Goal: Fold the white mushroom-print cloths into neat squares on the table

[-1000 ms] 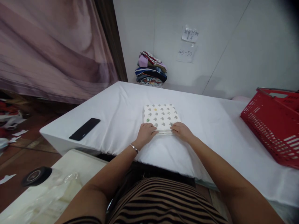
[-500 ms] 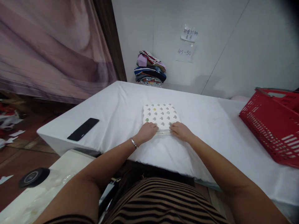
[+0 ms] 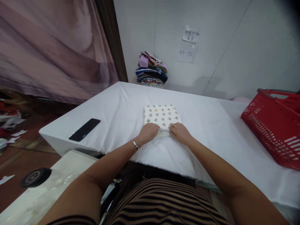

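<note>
A folded white cloth [image 3: 161, 115] with small grey prints and a few coloured marks lies in a neat rectangle on the white-covered table [image 3: 206, 134]. My left hand [image 3: 148, 132] grips its near left corner, fingers curled over the edge. At the near right corner, my right hand [image 3: 180, 132] holds the same edge, thumb side tucked under. Between the hands, the stacked layers of the fold show along the near side. My thumbs are mostly hidden.
A black phone [image 3: 85, 129] lies on the table's left part. A red plastic basket [image 3: 274, 128] stands at the right end. Folded clothes [image 3: 152, 70] are piled behind the table by the wall, below paper notes [image 3: 186, 53]. A black round object [image 3: 36, 177] sits lower left.
Both hands stay on the near corners of the cloth. The near edge of the top layer appears slightly lifted, showing more of the layers beneath. The view has shifted a little.
</note>
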A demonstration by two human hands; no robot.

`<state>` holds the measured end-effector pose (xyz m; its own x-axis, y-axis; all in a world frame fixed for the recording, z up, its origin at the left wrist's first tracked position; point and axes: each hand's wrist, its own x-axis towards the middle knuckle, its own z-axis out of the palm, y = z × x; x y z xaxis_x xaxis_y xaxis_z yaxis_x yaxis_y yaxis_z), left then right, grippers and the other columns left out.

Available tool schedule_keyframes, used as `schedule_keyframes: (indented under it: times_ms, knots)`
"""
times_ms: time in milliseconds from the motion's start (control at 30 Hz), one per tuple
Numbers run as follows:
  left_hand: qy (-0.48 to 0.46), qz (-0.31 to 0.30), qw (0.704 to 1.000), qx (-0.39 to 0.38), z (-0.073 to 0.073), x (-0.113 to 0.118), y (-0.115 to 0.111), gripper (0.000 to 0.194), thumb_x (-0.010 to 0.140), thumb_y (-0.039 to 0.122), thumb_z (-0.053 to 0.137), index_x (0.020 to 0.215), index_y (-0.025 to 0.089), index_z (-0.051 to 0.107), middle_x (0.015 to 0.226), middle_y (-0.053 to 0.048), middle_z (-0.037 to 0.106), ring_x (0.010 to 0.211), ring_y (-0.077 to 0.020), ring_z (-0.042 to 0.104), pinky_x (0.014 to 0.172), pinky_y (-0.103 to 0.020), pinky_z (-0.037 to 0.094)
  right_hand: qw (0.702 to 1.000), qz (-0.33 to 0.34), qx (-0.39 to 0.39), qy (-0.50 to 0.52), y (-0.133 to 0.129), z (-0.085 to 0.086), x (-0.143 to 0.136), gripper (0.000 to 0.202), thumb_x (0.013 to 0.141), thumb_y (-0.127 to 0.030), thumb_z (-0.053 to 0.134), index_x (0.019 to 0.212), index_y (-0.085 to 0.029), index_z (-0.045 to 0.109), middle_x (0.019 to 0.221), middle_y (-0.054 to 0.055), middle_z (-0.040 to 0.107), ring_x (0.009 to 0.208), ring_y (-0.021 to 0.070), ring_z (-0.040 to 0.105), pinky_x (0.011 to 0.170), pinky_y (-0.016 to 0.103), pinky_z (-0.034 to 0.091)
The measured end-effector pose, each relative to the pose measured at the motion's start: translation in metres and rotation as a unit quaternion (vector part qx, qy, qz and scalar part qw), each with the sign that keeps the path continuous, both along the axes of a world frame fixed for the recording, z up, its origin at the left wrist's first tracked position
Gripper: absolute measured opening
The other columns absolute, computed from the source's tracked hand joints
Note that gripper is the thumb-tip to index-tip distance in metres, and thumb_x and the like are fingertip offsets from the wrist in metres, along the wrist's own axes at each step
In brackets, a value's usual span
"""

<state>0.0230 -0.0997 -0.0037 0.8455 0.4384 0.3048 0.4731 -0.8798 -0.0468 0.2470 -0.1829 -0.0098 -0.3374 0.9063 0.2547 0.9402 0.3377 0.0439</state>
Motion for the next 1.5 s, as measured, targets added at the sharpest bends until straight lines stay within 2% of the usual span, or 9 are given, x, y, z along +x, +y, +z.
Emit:
schedule_keyframes:
  times_ms: [133, 267, 467, 667, 900, 1033, 1200, 1333, 1500]
  knots:
    - [0.004, -0.006, 1.000, 0.001, -0.002, -0.002, -0.002, 0.019, 0.089, 0.014, 0.045, 0.099, 0.016, 0.061, 0.091, -0.006, 0.065, 0.088, -0.0197, 0.058, 0.077, -0.033, 0.042, 0.999, 0.015, 0.046, -0.013, -0.002, -0.008, 0.002, 0.026, 0.088, -0.011, 0.045, 0.107, -0.015, 0.062, 0.098, 0.010, 0.064, 0.087, 0.0221, 0.052, 0.075, 0.034, 0.037]
    - [0.022, -0.023, 0.999, 0.001, -0.006, -0.006, -0.006, 0.021, 0.089, 0.012, 0.043, 0.098, 0.018, 0.061, 0.091, -0.006, 0.064, 0.087, -0.0193, 0.056, 0.076, -0.033, 0.041, 0.997, 0.035, 0.072, -0.015, -0.006, -0.016, 0.005, 0.027, 0.092, -0.012, 0.040, 0.107, -0.015, 0.062, 0.098, 0.010, 0.065, 0.084, 0.0214, 0.052, 0.074, 0.034, 0.039]
    - [-0.022, -0.045, 0.999, -0.018, -0.014, -0.012, -0.005, 0.022, 0.092, 0.033, 0.049, 0.106, 0.019, 0.058, 0.102, -0.006, 0.061, 0.094, -0.0208, 0.053, 0.080, -0.034, 0.041, 0.997, 0.059, 0.056, 0.011, -0.010, -0.019, 0.008, 0.026, 0.091, -0.018, 0.044, 0.113, -0.014, 0.059, 0.103, 0.012, 0.062, 0.091, 0.0231, 0.051, 0.078, 0.036, 0.041]
    - [-0.043, -0.011, 0.997, -0.056, -0.014, -0.010, -0.003, 0.015, 0.090, 0.030, 0.053, 0.099, 0.020, 0.060, 0.098, -0.004, 0.062, 0.091, -0.0194, 0.053, 0.079, -0.034, 0.041, 0.997, 0.057, 0.039, 0.036, -0.007, -0.017, 0.013, 0.027, 0.094, -0.019, 0.041, 0.112, -0.017, 0.061, 0.104, 0.011, 0.063, 0.091, 0.0223, 0.053, 0.078, 0.035, 0.042]
    - [-0.014, 0.003, 1.000, 0.009, -0.015, -0.006, -0.001, 0.015, 0.093, 0.025, 0.047, 0.093, 0.017, 0.060, 0.092, -0.006, 0.061, 0.088, -0.0204, 0.053, 0.075, -0.035, 0.040, 0.997, 0.037, 0.063, 0.012, -0.005, -0.022, 0.017, 0.028, 0.094, -0.017, 0.041, 0.114, -0.017, 0.061, 0.107, 0.011, 0.064, 0.094, 0.0223, 0.054, 0.081, 0.036, 0.042]
    - [-0.027, -0.003, 1.000, 0.011, -0.019, -0.007, -0.002, 0.017, 0.094, 0.025, 0.045, 0.095, 0.017, 0.061, 0.093, -0.007, 0.061, 0.088, -0.0205, 0.053, 0.076, -0.035, 0.041, 0.997, 0.023, 0.079, 0.009, -0.006, -0.026, 0.017, 0.028, 0.093, -0.015, 0.041, 0.113, -0.016, 0.061, 0.107, 0.010, 0.065, 0.095, 0.0223, 0.053, 0.082, 0.035, 0.042]
    - [-0.061, -0.036, 0.997, -0.022, -0.024, -0.019, -0.004, 0.025, 0.091, 0.034, 0.051, 0.110, 0.019, 0.059, 0.107, -0.008, 0.061, 0.101, -0.0217, 0.052, 0.086, -0.037, 0.042, 0.997, 0.041, 0.054, 0.037, -0.011, -0.026, 0.020, 0.032, 0.092, -0.015, 0.041, 0.119, -0.018, 0.058, 0.113, 0.011, 0.063, 0.101, 0.0227, 0.052, 0.085, 0.037, 0.042]
    - [-0.078, -0.022, 0.996, -0.027, -0.028, -0.027, -0.001, 0.038, 0.087, 0.038, 0.056, 0.120, 0.019, 0.056, 0.128, -0.011, 0.055, 0.121, -0.0258, 0.045, 0.098, -0.042, 0.038, 0.996, 0.059, 0.038, 0.053, -0.012, -0.025, 0.023, 0.036, 0.090, -0.021, 0.044, 0.124, -0.016, 0.054, 0.118, 0.012, 0.059, 0.105, 0.0249, 0.051, 0.088, 0.041, 0.042]
    - [-0.064, -0.004, 0.998, -0.006, -0.028, -0.029, 0.007, 0.033, 0.092, 0.036, 0.051, 0.121, 0.023, 0.057, 0.131, -0.007, 0.056, 0.130, -0.0256, 0.041, 0.107, -0.047, 0.030, 0.997, 0.033, 0.041, 0.052, -0.011, -0.025, 0.022, 0.033, 0.095, -0.024, 0.040, 0.122, -0.018, 0.057, 0.116, 0.012, 0.061, 0.106, 0.0244, 0.052, 0.089, 0.040, 0.041]
